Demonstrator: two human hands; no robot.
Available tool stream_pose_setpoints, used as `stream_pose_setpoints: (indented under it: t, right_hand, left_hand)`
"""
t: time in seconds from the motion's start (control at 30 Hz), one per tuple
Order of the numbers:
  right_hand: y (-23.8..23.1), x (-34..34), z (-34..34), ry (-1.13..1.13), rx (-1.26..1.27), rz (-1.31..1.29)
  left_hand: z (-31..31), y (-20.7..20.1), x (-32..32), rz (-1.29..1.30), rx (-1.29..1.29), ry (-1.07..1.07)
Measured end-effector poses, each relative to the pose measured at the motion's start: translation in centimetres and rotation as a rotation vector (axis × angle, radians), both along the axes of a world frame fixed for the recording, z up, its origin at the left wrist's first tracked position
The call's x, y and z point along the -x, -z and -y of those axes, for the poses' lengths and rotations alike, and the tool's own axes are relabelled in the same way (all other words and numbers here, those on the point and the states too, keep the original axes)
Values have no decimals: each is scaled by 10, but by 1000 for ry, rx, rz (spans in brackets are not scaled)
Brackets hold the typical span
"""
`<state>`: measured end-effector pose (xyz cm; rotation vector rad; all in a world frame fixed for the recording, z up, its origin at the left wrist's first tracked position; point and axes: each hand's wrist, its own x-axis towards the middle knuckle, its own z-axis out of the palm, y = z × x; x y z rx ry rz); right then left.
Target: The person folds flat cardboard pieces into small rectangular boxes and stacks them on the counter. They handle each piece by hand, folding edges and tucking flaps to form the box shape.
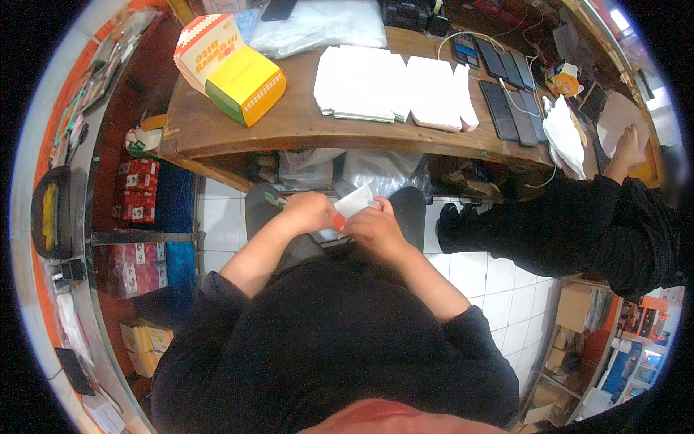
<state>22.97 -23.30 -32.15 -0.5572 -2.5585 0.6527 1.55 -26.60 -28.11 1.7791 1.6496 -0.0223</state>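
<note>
Above my lap, both hands work on a small piece of folded white card [356, 202] with a red-orange patch at its lower end. My left hand [309, 213] is closed at the card's left side by the red part. My right hand [376, 226] grips its right edge, thumb and fingers bent around it. What lies under the card between my knees is mostly hidden. On the wooden table [217, 137] ahead are a stack of flat white die-cut card blanks [361, 83] and, to their left, a yellow, green and orange printed carton [246, 85] beside white-and-orange printed card.
Several phones [499, 108] with white cables lie at the table's right. A clear plastic bag [325, 29] is at the back. Another person's dark-clothed leg [520, 220] and hand [629, 148] are at right. Red boxes [136, 192] sit on the left shelf.
</note>
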Motion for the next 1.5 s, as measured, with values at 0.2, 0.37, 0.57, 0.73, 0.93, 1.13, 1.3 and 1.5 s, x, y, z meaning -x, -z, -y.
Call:
stream_pose_setpoints:
  t: [0.2,0.37,0.57,0.73,0.93,1.13,1.3,1.5]
  right_hand:
    - [-16,2,0,-48,-41,175]
    - [-10,11,8,117,-112,223]
    - [5,11,-8,261,176,97]
    - [9,7,-52,594,256,655]
    - [27,3,-46,255,121,384]
    - [-22,10,-18,194,-80,304]
    - [-7,9,-16,550,228,49]
    - [9,21,-4,470,1016,-263]
  left_hand:
    - [-8,6,-7,34,63,250]
    - [-9,12,-2,118,-34,306]
    - [14,30,-11,-140,-265,215]
    - [43,48,-17,-318,-521,405]
    - [32,72,-6,443,24,-241]
    - [22,77,-16,1341,376,-1040]
    - [20,80,-28,1042,-144,-768]
    - [21,62,-31,450,-596,-556]
